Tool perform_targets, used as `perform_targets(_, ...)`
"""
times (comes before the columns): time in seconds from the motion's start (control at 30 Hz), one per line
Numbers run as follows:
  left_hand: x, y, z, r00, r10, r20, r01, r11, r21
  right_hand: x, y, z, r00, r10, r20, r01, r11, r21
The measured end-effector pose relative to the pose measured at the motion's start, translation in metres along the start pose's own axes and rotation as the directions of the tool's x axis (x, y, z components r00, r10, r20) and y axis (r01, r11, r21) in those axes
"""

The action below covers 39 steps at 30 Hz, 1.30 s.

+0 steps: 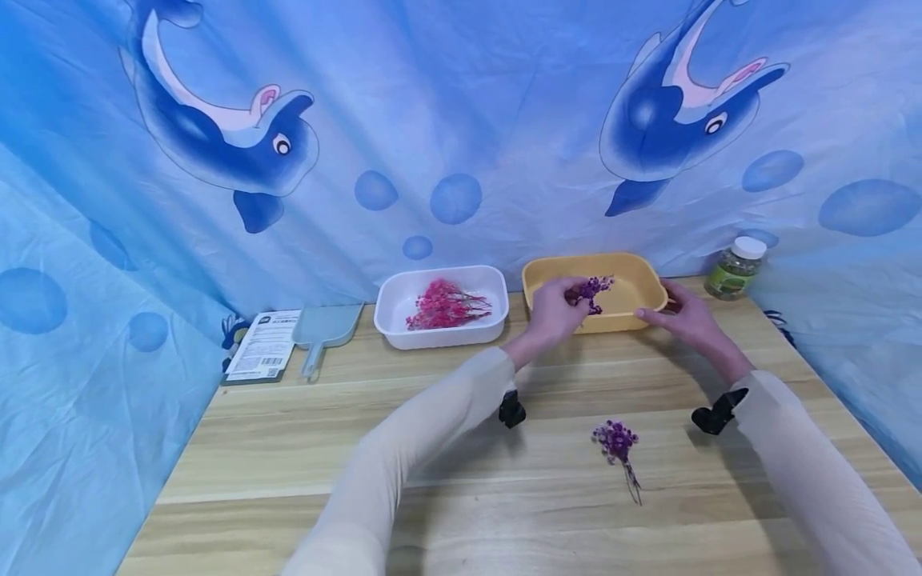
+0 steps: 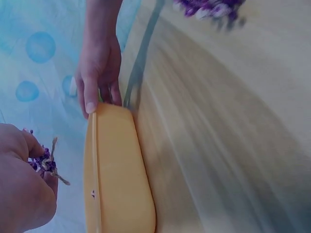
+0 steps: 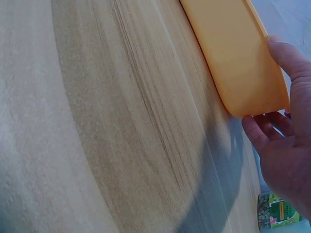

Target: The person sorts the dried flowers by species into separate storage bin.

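My left hand [image 1: 558, 310] pinches a small bunch of purple dried flowers [image 1: 596, 291] over the near left part of the yellow tray [image 1: 547, 268]. In the left wrist view, thin stems stick out between the fingers. My right hand [image 1: 687, 317] grips the tray's right end, thumb at the rim and fingers against the outside wall, as the right wrist view shows. A second purple bunch [image 1: 616, 445] lies on the table nearer me, its stems toward me. Left of the yellow tray, a white tray [image 1: 389, 324] holds pink dried flowers [image 1: 445, 306].
At the back right stands a jar [image 1: 733, 270] with a white lid. A pale blue dustpan [image 1: 326, 328] and a printed card [image 1: 265, 346] lie at the back left. A blue dolphin curtain [image 1: 461, 120] hangs behind the wooden table [image 1: 288, 464].
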<state>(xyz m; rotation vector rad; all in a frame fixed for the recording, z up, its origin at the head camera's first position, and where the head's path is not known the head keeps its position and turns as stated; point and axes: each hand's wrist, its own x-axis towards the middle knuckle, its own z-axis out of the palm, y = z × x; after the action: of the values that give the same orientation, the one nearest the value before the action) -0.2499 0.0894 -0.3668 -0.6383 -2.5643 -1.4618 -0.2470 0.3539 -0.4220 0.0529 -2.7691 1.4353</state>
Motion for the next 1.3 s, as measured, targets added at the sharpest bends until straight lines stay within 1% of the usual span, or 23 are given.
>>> perform_targets(0.1,0.01,0.0,0.006,1.0,0.004,0.007,-0.005,1.0,0.015,-0.001,-0.002,0.0,1.0,-0.002,0.0,0.002,1.0,0.004)
perform_targets(0.27,0.023,-0.002,0.016,0.999,-0.012,0.031,0.012,1.0,0.007,0.0,-0.002,0.0,1.0,-0.025,-0.003,0.025,1.0,0.011)
perform_targets(0.47,0.036,-0.005,0.025,0.999,-0.013,0.039,0.013,1.0,0.01,0.003,0.002,-0.001,0.999,-0.034,-0.014,0.034,0.999,0.02)
perform_targets(0.6,0.043,-0.007,0.033,0.999,-0.029,0.044,0.029,1.0,-0.01,0.002,0.002,-0.001,0.999,-0.049,-0.006,0.05,0.998,0.028)
perform_targets(0.7,0.045,-0.008,0.04,0.998,-0.051,0.047,0.051,0.999,0.001,0.001,0.002,-0.001,0.998,-0.06,0.001,0.06,0.998,0.031)
perform_targets(0.83,0.048,-0.008,0.047,0.996,-0.084,0.031,0.084,0.996,0.013,0.001,0.001,0.001,0.998,-0.065,-0.005,0.065,0.997,0.035)
perform_targets(0.93,0.048,-0.008,0.052,0.993,-0.11,0.031,0.11,0.994,-0.022,0.001,0.001,0.002,0.998,-0.068,-0.005,0.068,0.997,0.039)
perform_targets(1.07,0.047,-0.012,0.054,0.993,-0.109,0.052,0.11,0.994,-0.021,0.002,0.001,0.004,0.998,-0.067,-0.001,0.067,0.997,0.036)
perform_targets(1.17,0.045,-0.015,0.054,0.992,-0.107,0.063,0.107,0.994,-0.002,0.003,0.002,0.003,0.998,-0.066,0.0,0.066,0.997,0.037)
perform_targets(1.23,0.044,-0.015,0.053,0.992,-0.107,0.066,0.108,0.994,-0.018,0.003,0.003,0.002,0.998,-0.064,0.0,0.064,0.997,0.041)
perform_targets(1.3,0.043,-0.014,0.052,0.994,-0.09,0.063,0.093,0.994,-0.049,0.002,0.004,0.0,0.998,-0.061,-0.004,0.061,0.997,0.044)
